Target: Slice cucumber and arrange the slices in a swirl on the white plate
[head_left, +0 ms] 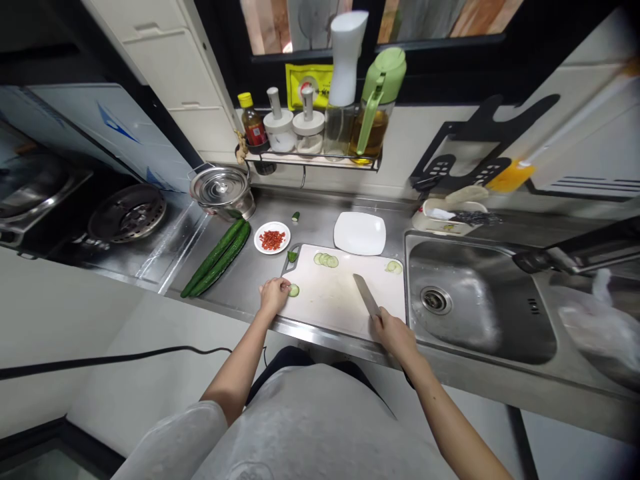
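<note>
In my right hand (395,337) is the handle of a kitchen knife (367,295), closed in my fingers; its blade points away from me over the white cutting board (345,307). My left hand (274,295) is at the board's left edge, its fingers pinched at the rim of a cucumber slice (294,291). Overlapping cucumber slices (327,260) lie near the board's far side. More slices (394,267) rest at its far right corner. A small green cucumber piece (292,256) sits by the board's handle, and a cucumber end (295,217) lies on the counter behind.
Two whole cucumbers (217,260) lie left of a plate of chopped red pepper (273,240). Behind the board is a white square plate (360,233). A lidded steel pot (223,189) stands back left, a gas burner (127,212) farther left, the sink (480,313) right.
</note>
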Demonstrator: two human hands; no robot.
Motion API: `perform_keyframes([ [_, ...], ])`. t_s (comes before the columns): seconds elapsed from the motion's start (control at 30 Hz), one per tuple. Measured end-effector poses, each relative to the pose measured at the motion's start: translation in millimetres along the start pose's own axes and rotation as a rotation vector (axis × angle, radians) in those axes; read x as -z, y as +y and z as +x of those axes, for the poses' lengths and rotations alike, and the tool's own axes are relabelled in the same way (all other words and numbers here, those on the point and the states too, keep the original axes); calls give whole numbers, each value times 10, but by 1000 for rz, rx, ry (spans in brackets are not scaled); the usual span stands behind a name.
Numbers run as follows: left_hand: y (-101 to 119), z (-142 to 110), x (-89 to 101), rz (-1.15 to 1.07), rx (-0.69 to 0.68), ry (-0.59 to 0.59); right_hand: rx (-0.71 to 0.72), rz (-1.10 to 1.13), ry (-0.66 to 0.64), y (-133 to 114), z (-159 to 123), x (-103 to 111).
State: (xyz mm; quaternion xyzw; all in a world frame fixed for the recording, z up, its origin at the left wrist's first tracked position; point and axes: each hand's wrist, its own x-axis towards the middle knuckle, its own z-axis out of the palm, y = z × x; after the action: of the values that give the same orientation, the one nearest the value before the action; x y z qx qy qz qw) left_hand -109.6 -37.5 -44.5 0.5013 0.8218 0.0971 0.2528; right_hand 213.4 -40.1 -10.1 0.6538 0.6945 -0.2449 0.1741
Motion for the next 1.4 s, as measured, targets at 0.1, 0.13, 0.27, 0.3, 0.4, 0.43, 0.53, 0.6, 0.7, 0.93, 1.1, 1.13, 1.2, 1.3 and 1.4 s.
perform_keyframes([
  [0.1, 56, 2, -11, -7, -21, 54, 4, 17, -4, -4, -6, 16],
  [0.13, 100, 9, -22, -19, -31, 67, 3, 21, -5, -5, -9, 22],
  [0.27, 413, 64, -122, -69, -100, 67, -1, 28, -6, -16, -16, 40],
  [0.3, 513, 84, -159, -74, -123, 65, -1, 30, -7, -19, -18, 44],
  [0.4, 811, 165, -275, -56, -182, 68, -3, 32, -15, -28, -23, 54],
  [0.43, 899, 200, -309, -39, -200, 70, -4, 30, -19, -31, -25, 57],
  [0.53, 1117, 324, -380, 29, -266, 66, 8, 22, -16, -33, -33, 65],
  [0.6, 1219, 412, -403, 76, -303, 51, 11, 17, -13, -32, -36, 67],
  [0.7, 1311, 520, -415, 147, -335, 12, -2, 15, -18, -30, -37, 64],
  [0.93, 1343, 591, -431, 237, -423, -1, -2, 28, -8, -17, -32, 56],
  [1.1, 1346, 534, -425, 204, -453, 24, 12, 36, -21, -8, -25, 66],
  [1.13, 1349, 516, -416, 193, -447, 16, 11, 36, -24, -7, -24, 70],
  [1.2, 1347, 478, -388, 165, -423, 2, 5, 35, -31, -9, -23, 80],
  [1.3, 1306, 430, -325, 82, -369, -13, 4, 37, -41, -16, -24, 93],
  [1.4, 1202, 402, -265, -46, -289, -82, -8, 42, -50, -26, -27, 105],
])
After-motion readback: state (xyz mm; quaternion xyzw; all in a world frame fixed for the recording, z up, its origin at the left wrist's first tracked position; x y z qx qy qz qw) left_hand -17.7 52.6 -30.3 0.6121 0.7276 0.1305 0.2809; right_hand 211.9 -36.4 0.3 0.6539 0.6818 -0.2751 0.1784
